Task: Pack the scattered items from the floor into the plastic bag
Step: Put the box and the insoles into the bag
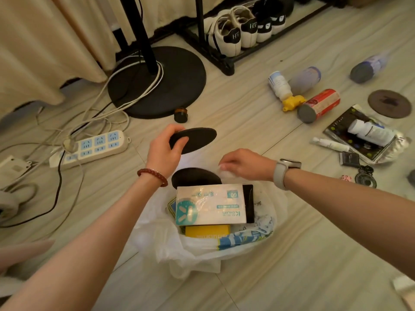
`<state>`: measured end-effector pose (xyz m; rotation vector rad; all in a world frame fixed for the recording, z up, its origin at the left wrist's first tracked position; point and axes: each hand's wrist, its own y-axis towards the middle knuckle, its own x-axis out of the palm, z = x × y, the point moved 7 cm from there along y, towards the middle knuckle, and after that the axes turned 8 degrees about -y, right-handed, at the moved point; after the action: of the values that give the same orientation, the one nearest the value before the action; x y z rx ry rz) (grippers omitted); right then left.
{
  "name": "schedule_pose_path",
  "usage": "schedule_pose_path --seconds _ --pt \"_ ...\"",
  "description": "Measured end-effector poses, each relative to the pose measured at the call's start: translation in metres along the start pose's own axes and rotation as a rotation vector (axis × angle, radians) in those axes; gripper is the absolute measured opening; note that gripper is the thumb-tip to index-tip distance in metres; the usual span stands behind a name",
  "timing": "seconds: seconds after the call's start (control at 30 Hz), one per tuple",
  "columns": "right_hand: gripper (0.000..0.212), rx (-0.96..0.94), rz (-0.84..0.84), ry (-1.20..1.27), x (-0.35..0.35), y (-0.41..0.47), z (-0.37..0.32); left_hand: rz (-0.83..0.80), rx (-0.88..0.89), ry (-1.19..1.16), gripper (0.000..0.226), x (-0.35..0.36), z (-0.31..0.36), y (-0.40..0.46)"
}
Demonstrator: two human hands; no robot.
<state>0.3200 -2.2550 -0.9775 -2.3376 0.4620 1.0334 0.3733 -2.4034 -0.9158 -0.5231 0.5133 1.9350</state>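
- Left hand (162, 151) fingers grip a black disc (195, 139) above the plastic bag (202, 250).
- Right hand (244, 163), at the bag's 12 o'clock, fingers pinch its rim.
- White box (213, 204) inside.

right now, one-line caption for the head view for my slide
Left hand holds a black oval pad above the plastic bag while the right hand pinches its rim open.

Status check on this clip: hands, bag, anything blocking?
Left hand holds black oval pad above white plastic bag. Right hand pinches bag rim. Nothing blocking.
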Motion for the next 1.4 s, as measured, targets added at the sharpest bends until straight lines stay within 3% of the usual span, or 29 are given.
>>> schedule_pose_path --seconds 0.13,0.27,0.4,0.53,0.6,0.67,0.87,0.97,1.07,1.17,1.23,1.33,1.4 --pt "0.026 -0.046 -0.109 0.029 0.009 -0.014 -0.006 0.02 0.064 -0.064 0.017 -0.009 0.004 -0.011" --pt "0.024 0.105 0.082 0.148 -0.001 -0.01 0.012 -0.136 0.056 -0.092 0.015 -0.006 -0.001 -0.027" --pt "0.024 0.14 0.222 0.169 -0.011 -0.005 0.015 -0.154 0.051 -0.114 0.015 -0.003 -0.006 -0.035" --pt "0.025 0.103 0.318 0.128 -0.024 0.001 0.004 -0.28 0.085 0.031 0.013 0.021 -0.011 -0.038" --pt "0.025 0.093 0.347 0.09 -0.026 0.002 0.002 -0.373 0.097 0.242 0.017 0.041 -0.019 -0.04" --pt "0.025 0.098 0.359 0.053 -0.025 -0.002 0.003 -0.427 0.056 0.422 0.026 0.052 -0.031 -0.039" --pt "0.026 -0.011 0.447 -0.163 -0.029 -0.014 -0.006 -0.605 -0.17 0.327 0.044 0.074 -0.047 -0.028" --pt "0.026 -0.013 0.518 -0.186 -0.036 -0.019 -0.004 -0.606 -0.129 0.268 0.048 0.076 -0.034 -0.025" --pt "0.031 -0.027 0.646 -0.166 -0.046 -0.032 -0.001 -0.618 0.034 0.295 0.054 0.08 -0.019 -0.042" --pt "0.038 -0.09 0.65 -0.189 -0.039 -0.041 -0.008 -0.627 0.126 0.371 0.073 0.084 -0.024 -0.051" --pt "0.034 -0.063 0.615 -0.181 -0.034 -0.041 -0.004 -0.576 0.056 0.402 0.076 0.078 -0.035 -0.042" --pt "0.032 -0.046 0.648 -0.205 -0.039 -0.045 0.003 -0.34 -0.076 0.625 0.063 0.052 -0.051 -0.021" --pt "0.031 -0.025 0.659 -0.208 -0.041 -0.049 0.006 -0.325 -0.311 0.8 0.068 0.035 -0.077 -0.015"
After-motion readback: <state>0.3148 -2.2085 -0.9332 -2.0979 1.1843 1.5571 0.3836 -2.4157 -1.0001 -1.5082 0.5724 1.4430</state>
